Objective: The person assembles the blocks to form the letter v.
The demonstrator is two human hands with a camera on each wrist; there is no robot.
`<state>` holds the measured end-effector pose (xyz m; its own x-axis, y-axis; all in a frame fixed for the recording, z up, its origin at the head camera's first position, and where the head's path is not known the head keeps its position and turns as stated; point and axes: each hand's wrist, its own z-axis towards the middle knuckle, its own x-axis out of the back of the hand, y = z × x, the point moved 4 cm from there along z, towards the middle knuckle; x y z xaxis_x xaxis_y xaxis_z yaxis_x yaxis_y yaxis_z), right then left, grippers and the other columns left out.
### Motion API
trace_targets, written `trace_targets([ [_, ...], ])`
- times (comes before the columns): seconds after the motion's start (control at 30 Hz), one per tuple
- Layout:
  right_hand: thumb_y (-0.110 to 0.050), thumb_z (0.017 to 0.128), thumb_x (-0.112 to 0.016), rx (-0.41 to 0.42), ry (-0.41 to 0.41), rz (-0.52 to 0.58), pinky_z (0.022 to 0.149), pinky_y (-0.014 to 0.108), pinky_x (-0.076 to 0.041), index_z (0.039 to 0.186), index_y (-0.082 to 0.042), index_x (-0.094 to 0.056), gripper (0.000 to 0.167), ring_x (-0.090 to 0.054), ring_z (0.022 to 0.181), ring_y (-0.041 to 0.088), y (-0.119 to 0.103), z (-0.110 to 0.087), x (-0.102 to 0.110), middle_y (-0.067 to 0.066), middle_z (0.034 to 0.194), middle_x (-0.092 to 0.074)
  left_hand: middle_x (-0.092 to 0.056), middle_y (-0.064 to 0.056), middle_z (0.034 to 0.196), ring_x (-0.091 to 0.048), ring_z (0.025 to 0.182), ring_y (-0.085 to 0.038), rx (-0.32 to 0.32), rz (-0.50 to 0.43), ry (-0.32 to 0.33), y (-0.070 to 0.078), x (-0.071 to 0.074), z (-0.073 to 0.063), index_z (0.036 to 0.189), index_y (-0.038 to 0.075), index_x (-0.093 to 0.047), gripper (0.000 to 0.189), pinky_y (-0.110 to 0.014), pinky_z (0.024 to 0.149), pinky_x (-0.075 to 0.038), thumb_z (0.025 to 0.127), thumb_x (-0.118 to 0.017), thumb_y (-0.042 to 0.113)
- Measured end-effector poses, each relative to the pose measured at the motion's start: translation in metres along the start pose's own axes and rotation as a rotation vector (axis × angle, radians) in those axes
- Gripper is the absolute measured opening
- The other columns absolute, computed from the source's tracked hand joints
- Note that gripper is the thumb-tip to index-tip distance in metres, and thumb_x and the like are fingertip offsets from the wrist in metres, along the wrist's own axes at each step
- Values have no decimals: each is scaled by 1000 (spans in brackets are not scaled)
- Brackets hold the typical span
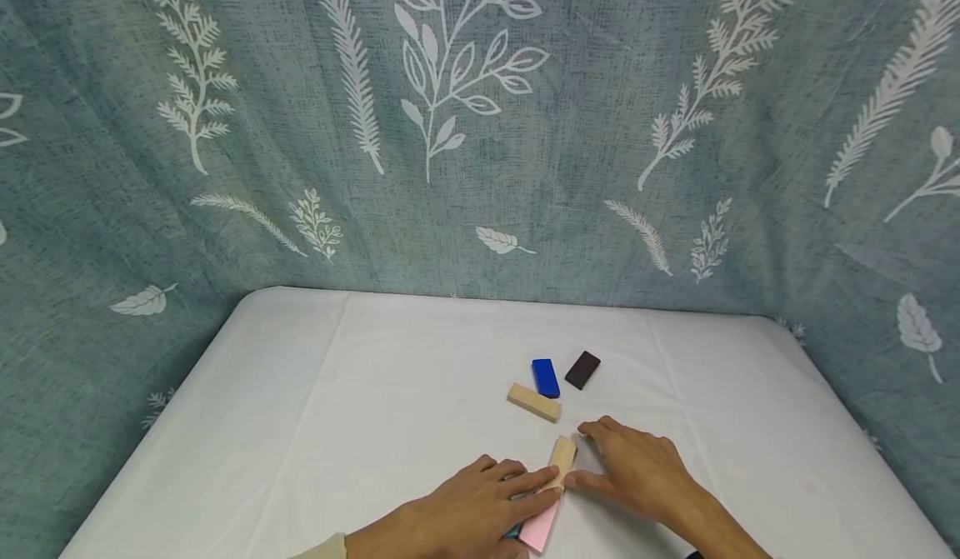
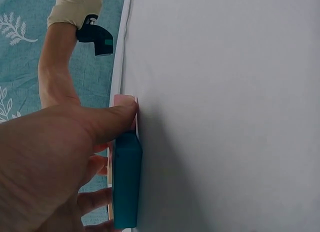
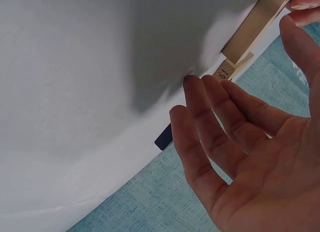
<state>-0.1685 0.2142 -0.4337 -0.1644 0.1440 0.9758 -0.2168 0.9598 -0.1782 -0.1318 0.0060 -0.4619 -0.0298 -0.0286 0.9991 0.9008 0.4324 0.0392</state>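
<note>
My left hand [image 1: 480,505] lies over a row of blocks, its extended fingers reaching across a pink block [image 1: 538,530] and the near part of a pale wooden block [image 1: 564,454]. A teal block [image 2: 127,179] sits beside the pink one, mostly covered by that hand in the head view. In the left wrist view the left thumb rests on the end of the pink block. My right hand [image 1: 641,469] hovers just right of the wooden block, holding nothing. Its fingers are loosely bent and apart, with the thumb tip close to the block; whether they touch cannot be told.
Beyond the hands lie another wooden block [image 1: 534,402], a blue block [image 1: 546,378] touching or nearly touching it, and a dark brown block [image 1: 582,371]. All are on a white-covered table [image 1: 375,392]. A teal leaf-patterned cloth [image 1: 570,126] hangs behind and beside it.
</note>
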Motion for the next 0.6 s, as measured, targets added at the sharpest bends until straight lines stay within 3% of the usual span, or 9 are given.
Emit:
trace_targets([
  [0.2,-64,78,-76,-3,16,1,74,60,-50,126,-15,-68,69,-67,105,28,4,2,7,3,124,-66,-27,8,165,-43,133,-9,7,18,6,0,0,1,158,26,-36,68,-28,96,-41,100,-51,58],
  [0.37,-61,79,-78,-9,42,14,67,51,-53,126,-14,-68,67,-68,98,23,11,5,12,-1,117,-67,-29,9,164,-43,132,-9,13,20,7,0,-1,1,158,27,-38,67,-28,97,-42,100,-49,59],
  [0.6,-66,78,-75,-28,46,21,72,61,-49,126,-16,-68,70,-68,97,23,20,8,14,-4,115,-67,-30,10,164,-44,131,-9,23,21,12,1,0,1,157,27,-40,66,-28,96,-42,99,-50,59],
])
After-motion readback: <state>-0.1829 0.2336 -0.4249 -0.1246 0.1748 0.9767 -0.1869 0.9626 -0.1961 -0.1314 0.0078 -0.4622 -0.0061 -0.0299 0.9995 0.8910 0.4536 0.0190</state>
